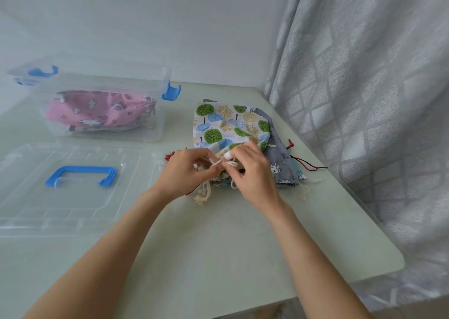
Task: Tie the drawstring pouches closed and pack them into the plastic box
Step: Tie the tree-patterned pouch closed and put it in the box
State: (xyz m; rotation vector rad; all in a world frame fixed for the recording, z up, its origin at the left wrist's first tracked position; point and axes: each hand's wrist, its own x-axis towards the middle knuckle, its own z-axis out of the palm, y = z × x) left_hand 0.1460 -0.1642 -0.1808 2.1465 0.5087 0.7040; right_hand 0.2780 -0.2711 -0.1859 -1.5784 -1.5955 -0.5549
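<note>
A white pouch printed with green and blue trees [226,124] lies on top of a pile of pouches at the table's middle right. Its cream drawstring [218,163] runs between my hands at the pouch's gathered mouth. My left hand [187,170] pinches one cord end; my right hand [250,168] pinches the other. Under it lies a grey pouch [279,158] with white figures and a dark red cord [306,164]. The clear plastic box [104,105] with blue latches stands at the left rear, with a pink pouch [97,112] inside.
The box's clear lid [73,187] with a blue handle lies flat in front of the box. A grey patterned curtain [364,88] hangs along the table's right edge. The pale green table [218,246] ends just in front of my forearms.
</note>
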